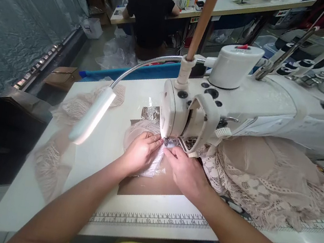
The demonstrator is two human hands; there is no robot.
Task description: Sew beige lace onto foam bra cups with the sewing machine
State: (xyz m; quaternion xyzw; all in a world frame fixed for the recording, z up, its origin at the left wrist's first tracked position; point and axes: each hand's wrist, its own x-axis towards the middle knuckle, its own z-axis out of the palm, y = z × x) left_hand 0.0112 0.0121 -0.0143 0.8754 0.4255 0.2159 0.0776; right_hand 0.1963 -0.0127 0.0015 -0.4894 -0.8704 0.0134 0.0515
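A white sewing machine [176, 111] stands over the table, its presser foot [166, 141] lit from the left. Beneath the foot lies a piece of pale beige lace fabric [135, 131], with a white strip [150, 168] nearer to me. My left hand [141, 153] is closed on the fabric just left of the foot, fingers together and fingertips close to the needle. Right of the foot, my right hand [187, 171] holds the fabric's edge between thumb and forefinger. Its other fingers are curled and partly hidden.
A brown plate [147, 187] lies under the work. Beige lace pieces [53, 157] lie at left, and a larger lace heap [252, 174] at right. A lamp [93, 116] on a bent neck hangs over the table. A printed ruler [148, 221] runs along the front edge. A person [151, 12] sits beyond.
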